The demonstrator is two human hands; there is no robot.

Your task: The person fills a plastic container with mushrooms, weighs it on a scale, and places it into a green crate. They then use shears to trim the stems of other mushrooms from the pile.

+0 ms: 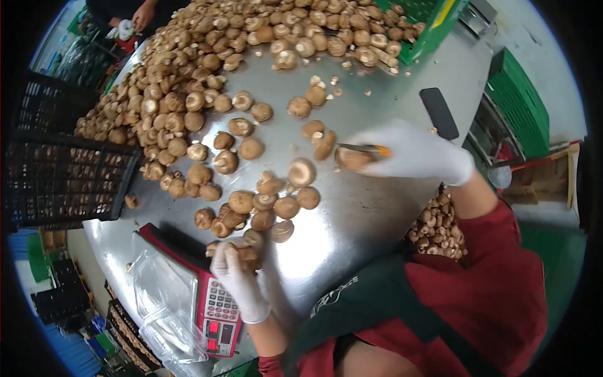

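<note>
Gripping a brown mushroom point(350, 158), the white-gloved right hand point(418, 154) has its fingers closed around the cap, with a small orange-handled blade point(367, 149) pinched against it, just above the steel bench point(352, 239). The left hand point(237, 276), also gloved, has its fingers curled shut on a second mushroom point(242, 250) at the near edge of the bench, just beside a red scale point(217, 311) that carries a clear plastic tray point(164, 295). Loose mushrooms point(251, 204) lie scattered between the two hands, and a far larger heap point(207, 56) covers the far side. A black flat object point(438, 113) lies near the right hand. Black crates point(63, 179) stand on the left, green crates point(521, 107) on the right, and another person's hand point(143, 16) shows at the far edge.
</note>
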